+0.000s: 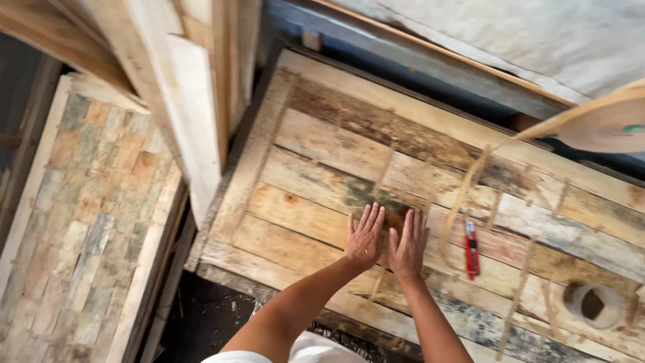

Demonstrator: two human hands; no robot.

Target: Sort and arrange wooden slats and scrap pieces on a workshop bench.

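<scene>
**Flat palms on a rough plank panel**

Since both of our hands lie open and flat, nothing is gripped: the left hand [365, 236] and the right hand [408, 243] rest side by side, fingers spread a little, pressing on the plank panel [316, 195] near the middle of the frame. That panel fills the centre and right of the picture, made of weathered boards joined edge to edge, with a raised border strip along its left side and a round hole [592, 304] at lower right.

We judge it stiff and heavy, too broad to lift from the middle; the border edges look like the sensible places to take hold. Its surface seems rough and dry, likely splintery rather than slippery, with pale strips of residue across it.

Just right of the right hand, apart from it, lies a red cutter knife [471, 249]. At the left of the frame stands a panel of small wood blocks [94, 202], and pale boards [181, 101] lean at upper left.
</scene>
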